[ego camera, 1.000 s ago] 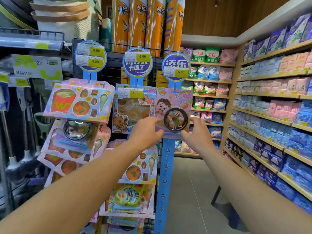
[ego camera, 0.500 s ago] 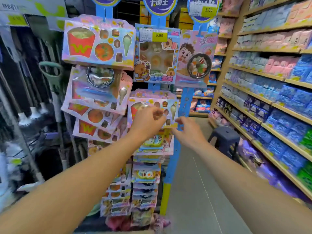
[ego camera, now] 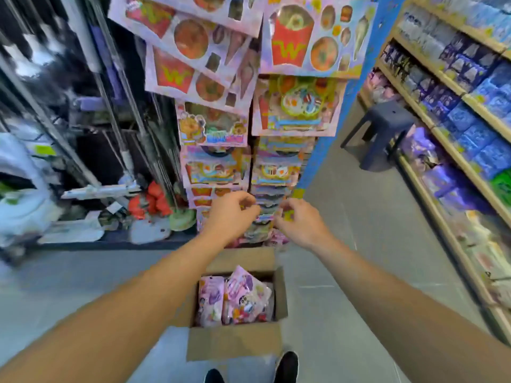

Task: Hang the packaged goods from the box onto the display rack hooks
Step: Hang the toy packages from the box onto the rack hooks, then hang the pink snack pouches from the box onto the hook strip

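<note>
Grip state: left hand (ego camera: 231, 214) and right hand (ego camera: 300, 222) both loosely curled at the low packs on the display rack (ego camera: 279, 167); contact unclear, frame blurred. Open corrugated cardboard box (ego camera: 235, 344) sits near, on the tiled floor, with glossy pink plastic packaged goods (ego camera: 243, 299) standing inside. Flat blister cards hang above.

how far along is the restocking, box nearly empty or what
Done: the blue display rack already carries many hung toy food packs. In hand: nothing clearly; the left hand and right hand hover low by the rack's bottom packs, whether pinching anything is too blurred to tell. Left: the open cardboard box on the floor holds several pink packaged goods.
</note>
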Demonstrator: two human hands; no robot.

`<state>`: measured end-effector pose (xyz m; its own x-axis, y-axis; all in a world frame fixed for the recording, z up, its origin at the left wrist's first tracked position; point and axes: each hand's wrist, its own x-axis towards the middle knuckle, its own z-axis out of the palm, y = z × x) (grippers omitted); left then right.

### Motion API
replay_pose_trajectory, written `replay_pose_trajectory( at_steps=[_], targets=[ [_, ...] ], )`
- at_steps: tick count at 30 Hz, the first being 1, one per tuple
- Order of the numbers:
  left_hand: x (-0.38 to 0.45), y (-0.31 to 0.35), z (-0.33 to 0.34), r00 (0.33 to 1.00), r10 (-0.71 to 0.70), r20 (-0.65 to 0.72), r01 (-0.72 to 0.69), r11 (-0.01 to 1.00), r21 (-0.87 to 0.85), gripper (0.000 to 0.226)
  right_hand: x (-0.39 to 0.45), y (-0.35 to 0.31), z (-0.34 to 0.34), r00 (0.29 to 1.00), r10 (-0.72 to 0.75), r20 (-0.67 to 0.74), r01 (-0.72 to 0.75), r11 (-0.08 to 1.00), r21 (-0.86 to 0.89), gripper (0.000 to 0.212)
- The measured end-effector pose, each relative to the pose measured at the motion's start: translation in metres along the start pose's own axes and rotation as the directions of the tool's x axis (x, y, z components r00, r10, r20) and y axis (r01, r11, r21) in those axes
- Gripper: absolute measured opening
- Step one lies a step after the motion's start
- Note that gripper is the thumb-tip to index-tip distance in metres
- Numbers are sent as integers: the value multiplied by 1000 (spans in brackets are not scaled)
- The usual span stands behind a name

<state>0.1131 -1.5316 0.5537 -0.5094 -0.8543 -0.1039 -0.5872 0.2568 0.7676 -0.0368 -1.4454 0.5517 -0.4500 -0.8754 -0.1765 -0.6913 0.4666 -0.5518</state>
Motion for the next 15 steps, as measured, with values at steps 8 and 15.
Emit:
replay_pose_trajectory(
  at_steps=[8,15],
  targets=[
    [-33,-100,67,958,-258,122,261,965,-8,23,-16,66,101,959,119,258,-128,992,18,46],
    [-47,-186,140,880,-452,148,452,891,34,27,-18,144,191,894,220,391,-212,975,-64,46]
  ],
)
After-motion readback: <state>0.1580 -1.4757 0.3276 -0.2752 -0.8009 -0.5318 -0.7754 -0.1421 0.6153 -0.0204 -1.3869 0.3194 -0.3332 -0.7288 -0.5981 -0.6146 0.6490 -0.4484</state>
